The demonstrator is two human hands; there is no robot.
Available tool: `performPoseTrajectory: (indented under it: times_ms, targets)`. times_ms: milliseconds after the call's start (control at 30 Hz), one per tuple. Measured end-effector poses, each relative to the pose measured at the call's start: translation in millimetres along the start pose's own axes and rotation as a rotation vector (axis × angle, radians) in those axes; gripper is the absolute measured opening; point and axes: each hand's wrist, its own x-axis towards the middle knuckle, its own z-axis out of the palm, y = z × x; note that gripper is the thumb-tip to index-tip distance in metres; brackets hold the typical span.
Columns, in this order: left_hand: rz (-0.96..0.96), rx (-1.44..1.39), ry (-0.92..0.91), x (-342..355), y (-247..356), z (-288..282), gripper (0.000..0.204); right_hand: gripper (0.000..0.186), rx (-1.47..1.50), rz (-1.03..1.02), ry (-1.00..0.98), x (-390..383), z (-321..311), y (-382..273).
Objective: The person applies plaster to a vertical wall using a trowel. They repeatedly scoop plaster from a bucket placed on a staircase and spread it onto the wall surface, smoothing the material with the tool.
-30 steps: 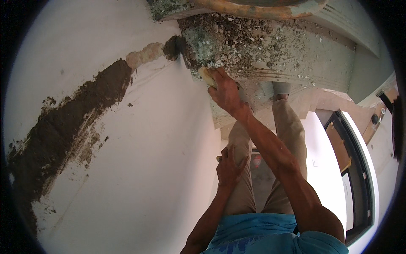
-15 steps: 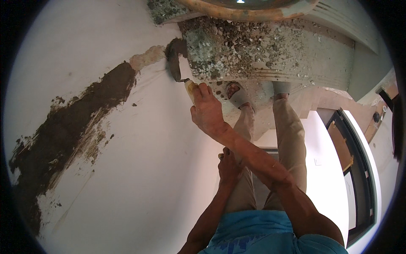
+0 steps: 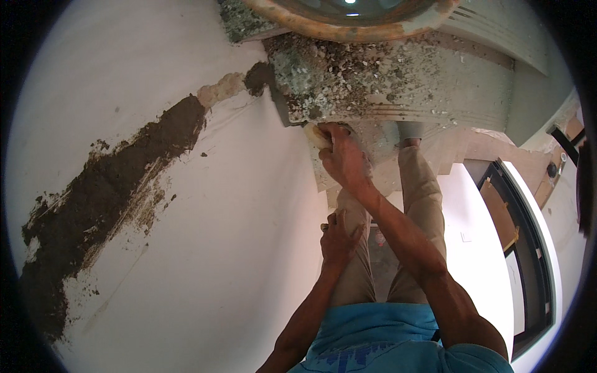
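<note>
My right hand (image 3: 345, 158) is closed around the pale yellow handle of a trowel (image 3: 318, 137). Its grey blade stands nearly edge-on at the corner between the white wall and the rubble-strewn step (image 3: 435, 84). Just beyond the blade, a small dark patch of mortar (image 3: 256, 78) sits on the wall. A rough pale strip (image 3: 221, 89) joins it to a long, wide band of dark mortar (image 3: 124, 177) running down to the left. My left hand (image 3: 339, 241) rests on my left knee, fingers spread, holding nothing; a ring shows on one finger.
A round pan (image 3: 348, 32) with a stained rim and water-like contents stands on the step at the top. Loose chips and grit (image 3: 348, 71) cover the step. At the right are a dark-framed opening (image 3: 535, 273) and the lower floor.
My right hand has moved right and slightly down, bringing the trowel off the mortar patch to the step's edge. My left hand's fingers have spread on the knee. The view has shifted slightly.
</note>
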Motion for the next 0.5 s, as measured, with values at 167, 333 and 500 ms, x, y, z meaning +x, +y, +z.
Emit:
performPoseTrajectory:
  times_ms: [167,333,500]
  targets:
    - [-0.033,-0.058,-0.042,1,3,-8,0.070,0.045,0.051,0.022,0.044,26,25,28]
    - [-0.058,-0.029,-0.070,2,4,-11,0.071,0.039,0.039,-0.047,0.240,50,42,28]
    - [-0.056,-0.029,-0.051,1,-1,-8,0.071,0.037,-0.013,-0.059,0.145,76,49,40]
